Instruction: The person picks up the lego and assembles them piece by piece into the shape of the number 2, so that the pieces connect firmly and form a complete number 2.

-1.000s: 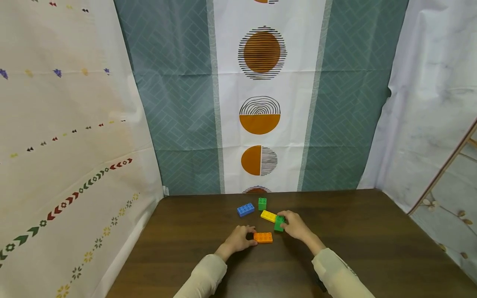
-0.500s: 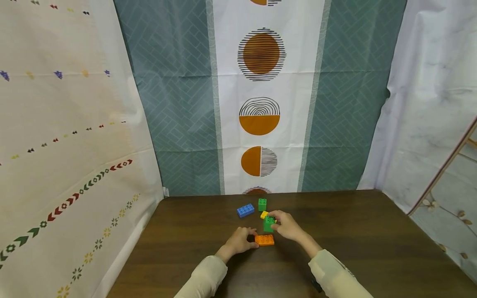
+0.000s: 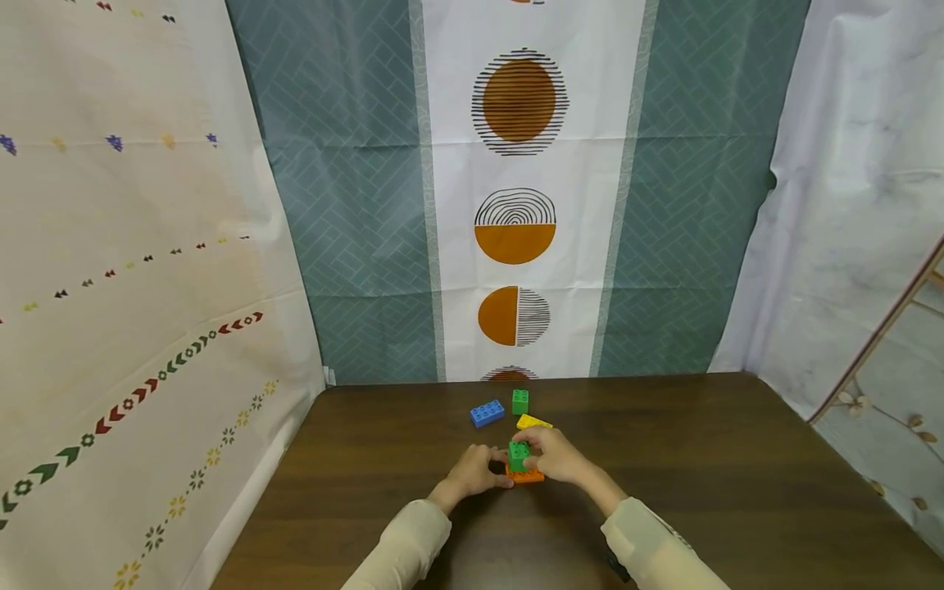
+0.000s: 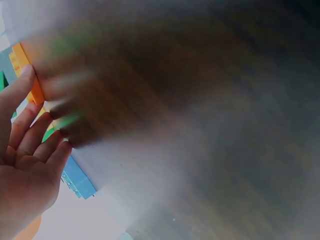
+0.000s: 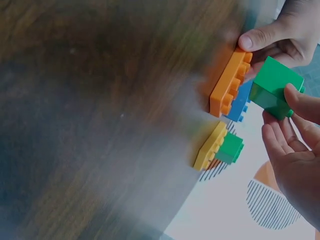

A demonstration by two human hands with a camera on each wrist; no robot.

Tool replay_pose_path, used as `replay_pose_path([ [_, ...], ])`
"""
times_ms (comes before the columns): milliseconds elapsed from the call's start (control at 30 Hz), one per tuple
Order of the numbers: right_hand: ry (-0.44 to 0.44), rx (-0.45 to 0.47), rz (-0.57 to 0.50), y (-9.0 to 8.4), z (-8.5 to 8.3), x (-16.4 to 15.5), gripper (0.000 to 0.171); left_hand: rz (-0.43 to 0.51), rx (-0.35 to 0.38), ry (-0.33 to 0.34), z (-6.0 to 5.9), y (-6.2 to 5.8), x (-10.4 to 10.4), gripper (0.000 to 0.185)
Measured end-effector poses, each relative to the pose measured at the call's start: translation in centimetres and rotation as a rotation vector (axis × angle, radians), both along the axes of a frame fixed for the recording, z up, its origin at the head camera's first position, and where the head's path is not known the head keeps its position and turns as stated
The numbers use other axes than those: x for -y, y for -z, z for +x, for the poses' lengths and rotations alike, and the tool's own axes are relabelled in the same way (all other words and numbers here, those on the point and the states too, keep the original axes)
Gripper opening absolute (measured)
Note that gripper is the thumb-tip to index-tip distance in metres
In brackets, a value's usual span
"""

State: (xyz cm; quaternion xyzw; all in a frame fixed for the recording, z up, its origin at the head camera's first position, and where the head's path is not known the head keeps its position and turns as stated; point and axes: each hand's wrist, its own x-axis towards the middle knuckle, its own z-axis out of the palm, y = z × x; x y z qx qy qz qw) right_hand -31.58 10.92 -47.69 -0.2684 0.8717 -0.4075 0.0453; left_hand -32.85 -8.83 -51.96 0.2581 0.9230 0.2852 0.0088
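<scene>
Above the orange brick (image 5: 230, 84), right fingers (image 5: 302, 106) pinch a green block (image 5: 272, 82).

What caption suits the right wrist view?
Right hand pinches a green block above the orange brick held by the left hand.

Dark brown wood-grain table (image 3: 332, 483), smooth top. Directly on it, four toy bricks: orange brick (image 5: 227, 87) flat, studs up, closest to the person; farther back, yellow brick (image 3: 533, 422), blue brick (image 3: 487, 414) and small green brick (image 3: 519, 401). Blue sits left of green, yellow just in front of green.
</scene>
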Motion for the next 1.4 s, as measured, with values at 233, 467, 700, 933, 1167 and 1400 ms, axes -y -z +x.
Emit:
replay_pose_path([
  [233,-0.025,0.030,0.016,0.7,-0.1,0.3,0.032,-0.049,0.025,-0.027,-0.3,0.0,-0.1,0.044],
  [467,-0.015,0.039,0.018,1.0,-0.3,0.4,0.032,-0.080,0.004,-0.030,-0.5,0.0,-0.1,0.046],
  [700,-0.027,0.031,0.027,0.8,-0.4,0.4,0.033,-0.079,-0.006,-0.021,-0.5,0.0,-0.1,0.044],
  [933,-0.046,-0.004,0.082,0.4,-0.4,0.7,0.033,-0.070,0.019,-0.020,-0.4,0.0,0.1,0.043],
  [1167,-0.079,-0.062,0.177,0.0,-0.7,1.4,0.035,-0.065,-0.005,-0.003,-0.5,-0.1,0.4,0.040],
  [1400,-0.083,-0.064,0.180,0.2,-0.8,1.3,0.035,-0.075,0.004,0.010,-0.5,-0.1,0.5,0.041],
])
